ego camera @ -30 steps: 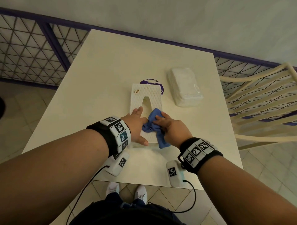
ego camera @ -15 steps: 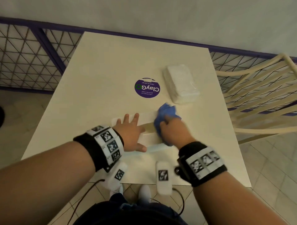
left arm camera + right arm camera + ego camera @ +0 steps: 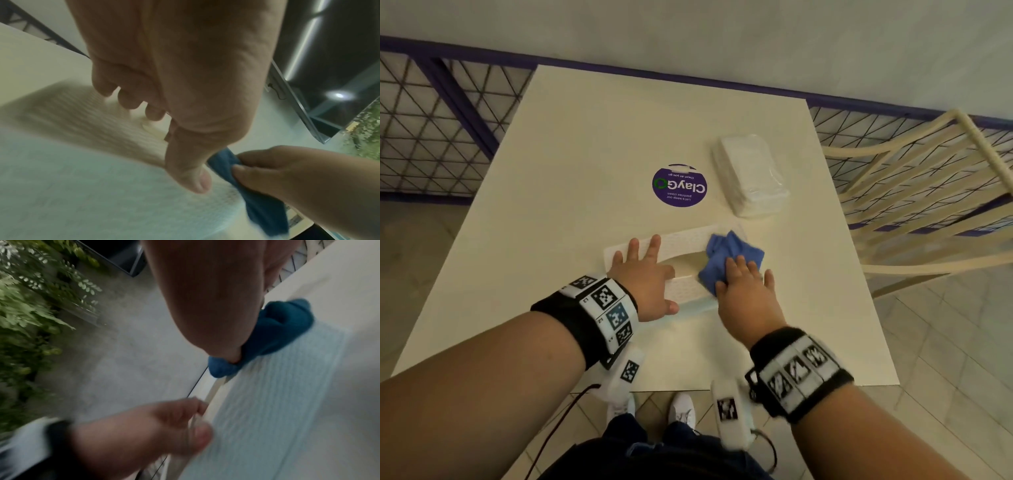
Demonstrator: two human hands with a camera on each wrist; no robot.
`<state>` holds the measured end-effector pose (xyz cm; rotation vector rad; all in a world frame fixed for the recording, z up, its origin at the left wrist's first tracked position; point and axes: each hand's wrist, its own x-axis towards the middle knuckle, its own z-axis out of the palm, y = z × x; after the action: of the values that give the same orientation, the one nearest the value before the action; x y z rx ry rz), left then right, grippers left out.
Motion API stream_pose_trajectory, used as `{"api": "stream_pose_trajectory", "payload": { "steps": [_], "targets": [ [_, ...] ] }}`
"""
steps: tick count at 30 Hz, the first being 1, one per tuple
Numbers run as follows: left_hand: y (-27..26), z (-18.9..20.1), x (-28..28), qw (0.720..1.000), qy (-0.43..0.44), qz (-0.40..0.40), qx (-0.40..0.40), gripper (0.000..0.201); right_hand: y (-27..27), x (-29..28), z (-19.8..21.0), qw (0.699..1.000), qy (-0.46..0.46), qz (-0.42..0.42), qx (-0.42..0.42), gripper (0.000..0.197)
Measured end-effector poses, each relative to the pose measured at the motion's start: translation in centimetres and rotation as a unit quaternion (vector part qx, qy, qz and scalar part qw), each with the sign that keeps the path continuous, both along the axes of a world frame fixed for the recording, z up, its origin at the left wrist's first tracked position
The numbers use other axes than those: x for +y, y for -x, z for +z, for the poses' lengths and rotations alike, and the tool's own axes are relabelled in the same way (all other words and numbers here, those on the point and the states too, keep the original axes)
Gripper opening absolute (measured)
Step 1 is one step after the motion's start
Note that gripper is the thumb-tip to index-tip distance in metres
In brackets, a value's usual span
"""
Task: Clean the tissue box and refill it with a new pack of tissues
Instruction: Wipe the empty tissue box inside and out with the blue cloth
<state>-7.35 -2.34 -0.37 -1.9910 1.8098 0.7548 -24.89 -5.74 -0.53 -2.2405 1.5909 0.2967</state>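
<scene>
The white perforated tissue box [image 3: 685, 245] lies crosswise on the table, its oval slot facing up. My left hand [image 3: 643, 274] grips its left half, with fingers over the far edge and the thumb on the near side. The same grip appears in the left wrist view, where the left hand [image 3: 174, 81] sits over the blurred box [image 3: 82, 116]. My right hand [image 3: 746, 287] pinches a crumpled blue cloth [image 3: 732, 253] and presses it on the box's right end. The right wrist view has the cloth [image 3: 283, 327] bunched under the palm on the box [image 3: 277, 386]. The wrapped tissue pack [image 3: 751, 174] lies behind the box to the right.
A round purple sticker [image 3: 679, 185] is on the cream table [image 3: 585, 154] just behind the box. A cream slatted chair [image 3: 928, 192] stands at the table's right side. A purple-framed mesh fence [image 3: 438, 130] runs along the left and back.
The box has been turned from lengthwise to crosswise, uncovering the purple sticker. The cloth has gone from the slot's near end to the box's right end.
</scene>
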Motion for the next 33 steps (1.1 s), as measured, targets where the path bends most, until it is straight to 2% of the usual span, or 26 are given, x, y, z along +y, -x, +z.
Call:
{"api": "stream_pose_trajectory", "payload": {
  "steps": [4, 7, 10, 12, 15, 17, 20, 22, 24, 26, 27, 30, 33],
  "targets": [
    [0.1, 0.0, 0.2, 1.0, 0.014, 0.01, 0.022, 0.063, -0.4, 2.3, 0.0, 0.996, -0.053, 0.038, -0.061, 0.051],
    [-0.1, 0.0, 0.3, 0.999, 0.006, 0.012, 0.029, 0.065, -1.0, -0.7, -0.9, 0.999, -0.029, 0.021, -0.041, 0.052],
    [-0.1, 0.1, 0.1, 1.0, -0.009, 0.009, 0.019, 0.067, -2.3, -3.9, -1.3, 0.998, -0.026, -0.031, -0.058, 0.056],
    [-0.2, 0.1, -0.1, 1.0, -0.016, 0.016, 0.016, 0.068, -3.5, -5.0, -1.2, 0.997, -0.028, -0.022, -0.062, 0.059],
    [-0.3, 0.1, -0.3, 0.999, -0.022, 0.023, 0.017, 0.069, -3.7, -6.1, -1.2, 0.996, -0.019, 0.0, -0.083, 0.053],
    [-0.4, 0.2, -0.3, 1.0, -0.021, 0.016, 0.014, 0.069, -3.4, -7.1, -0.8, 0.995, -0.018, -0.026, -0.096, 0.049],
    [-0.4, 0.1, -0.3, 1.0, -0.016, 0.018, 0.012, 0.069, -4.8, -8.1, -0.3, 0.996, -0.015, -0.065, -0.052, 0.053],
    [-0.4, -0.2, -0.2, 1.0, -0.004, 0.022, 0.017, 0.072, -7.3, -6.6, -0.3, 1.0, -0.003, -0.011, -0.021, 0.056],
    [-0.6, -0.4, -0.1, 0.999, 0.004, 0.027, 0.027, 0.081, -9.0, -4.4, -0.6, 0.996, -0.018, 0.068, -0.054, 0.052],
    [-0.9, -0.7, 0.1, 0.999, 0.008, 0.024, 0.032, 0.084, -8.1, -4.1, -0.9, 0.991, -0.035, 0.112, -0.067, 0.05],
    [-1.0, -0.7, 0.2, 0.999, 0.01, 0.02, 0.03, 0.083, -7.1, -5.0, -0.9, 0.991, -0.034, 0.119, -0.046, 0.052],
    [-1.2, -0.3, 0.3, 1.0, 0.004, 0.01, 0.015, 0.078, -4.0, -8.2, -0.1, 0.996, -0.019, 0.082, 0.028, 0.059],
    [-1.2, -0.3, 0.5, 0.999, -0.001, 0.022, 0.025, 0.078, -2.4, -8.9, 0.5, 0.998, -0.033, 0.045, 0.035, 0.057]
  ]
}}
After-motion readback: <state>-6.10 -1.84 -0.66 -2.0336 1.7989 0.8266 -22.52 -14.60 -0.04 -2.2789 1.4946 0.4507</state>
